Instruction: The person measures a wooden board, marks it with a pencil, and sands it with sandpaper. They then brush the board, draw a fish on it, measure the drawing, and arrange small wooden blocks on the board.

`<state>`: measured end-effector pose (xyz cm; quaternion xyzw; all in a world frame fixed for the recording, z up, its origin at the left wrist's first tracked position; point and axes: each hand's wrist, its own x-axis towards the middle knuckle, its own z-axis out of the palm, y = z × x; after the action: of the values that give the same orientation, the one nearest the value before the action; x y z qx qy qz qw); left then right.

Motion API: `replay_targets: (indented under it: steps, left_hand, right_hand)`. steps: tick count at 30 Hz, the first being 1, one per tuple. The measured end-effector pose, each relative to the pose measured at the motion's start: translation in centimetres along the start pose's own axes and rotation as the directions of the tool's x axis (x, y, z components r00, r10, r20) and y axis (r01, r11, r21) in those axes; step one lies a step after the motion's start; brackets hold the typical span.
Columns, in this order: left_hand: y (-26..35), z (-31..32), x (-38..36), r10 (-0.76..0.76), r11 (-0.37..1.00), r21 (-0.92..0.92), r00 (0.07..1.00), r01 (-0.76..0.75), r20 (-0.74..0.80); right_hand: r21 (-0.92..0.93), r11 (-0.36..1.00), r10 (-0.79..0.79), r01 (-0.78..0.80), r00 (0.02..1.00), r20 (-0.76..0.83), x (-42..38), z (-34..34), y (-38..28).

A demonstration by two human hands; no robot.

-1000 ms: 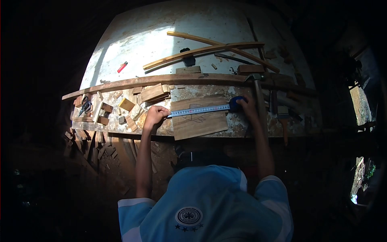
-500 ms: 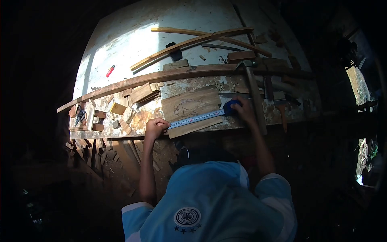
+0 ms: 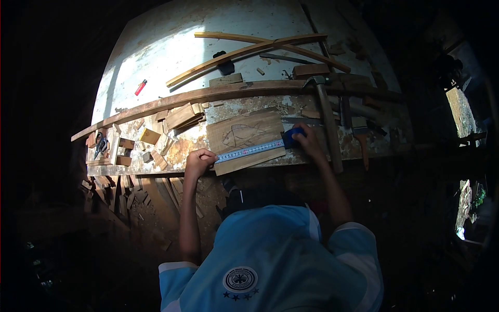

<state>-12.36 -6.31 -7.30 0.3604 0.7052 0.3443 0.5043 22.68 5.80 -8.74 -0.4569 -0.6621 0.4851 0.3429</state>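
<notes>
A wooden board (image 3: 262, 121) with a fish drawn on it lies at the bench's near edge. Across its lower part stretches the blade of a tape measure (image 3: 249, 151), numbers facing up. My left hand (image 3: 199, 161) pinches the blade's end at the board's left edge. The blue tape case sits in my right hand (image 3: 307, 140), fingers closed round it, by the board's right edge. Just right of that hand lies a hammer (image 3: 326, 114), its handle pointing toward me.
A long wooden strip (image 3: 208, 95) crosses the bench. Wood offcuts (image 3: 180, 117) and scissors (image 3: 101, 145) lie to the left, a paintbrush (image 3: 362, 140) to the right. Farther back are two crossed sticks (image 3: 234, 56) and a red lighter (image 3: 140, 87).
My right hand has shifted slightly left with the tape case, and the exposed blade looks a little shorter. My left hand still pinches the blade's end.
</notes>
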Motion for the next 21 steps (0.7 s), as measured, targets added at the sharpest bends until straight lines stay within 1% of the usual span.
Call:
replay_targets:
  steps: [6, 10, 12, 13, 15, 16, 18, 19, 20, 21]
  left_hand:
    - [-0.4, -0.1, 0.3, 0.002, 1.0, 0.006, 1.0, -0.002, 0.028]
    - [-0.5, -0.1, 0.5, -0.011, 1.0, -0.006, 0.999, 0.012, 0.051]
    - [-0.8, -0.4, 0.8, 0.026, 0.998, 0.061, 0.996, -0.031, 0.089]
    - [-0.8, -0.5, 0.9, 0.046, 0.994, 0.093, 0.993, -0.056, 0.108]
    - [0.0, -0.8, 1.1, 0.124, 0.967, 0.209, 0.987, -0.142, 0.098]
    - [0.4, -0.9, 1.1, 0.163, 0.947, 0.265, 0.982, -0.182, 0.094]
    - [1.1, -1.2, 1.8, 0.228, 0.942, 0.248, 0.974, -0.225, 0.017]
    - [1.6, -1.4, 2.2, 0.257, 0.94, 0.239, 0.966, -0.244, -0.024]
    - [2.1, -1.7, 2.9, 0.274, 0.926, 0.281, 0.961, -0.253, -0.04]
    - [2.7, -1.8, 3.8, 0.319, 0.924, 0.23, 0.947, -0.305, -0.024]
  right_hand:
    - [0.054, 0.999, -0.005, 0.004, 1.0, 0.02, -0.1, 0.0, -0.1]
    - [0.076, 0.996, 0.049, -0.056, 0.995, 0.092, -0.1, -0.6, -0.7]
    - [0.079, 0.995, 0.055, -0.067, 0.988, 0.143, 0.2, -1.0, -0.4]
    - [0.038, 0.997, 0.056, -0.063, 0.984, 0.167, 0.3, -1.3, -0.5]
    - [-0.043, 0.998, 0.056, -0.048, 0.976, 0.211, 0.6, -1.7, -0.8]
    - [-0.045, 0.999, 0.038, -0.029, 0.979, 0.201, 0.5, -1.8, -0.8]
    - [-0.051, 0.999, 0.0, 0.01, 0.982, 0.187, 0.0, -1.6, -1.0]
    - [-0.049, 0.999, 0.004, 0.005, 0.983, 0.182, -0.4, -1.5, -1.3]
    - [-0.047, 0.999, 0.009, -0.001, 0.984, 0.179, -0.8, -1.2, -1.7]
    - [-0.042, 0.999, 0.016, -0.009, 0.984, 0.177, -1.4, -0.8, -2.1]
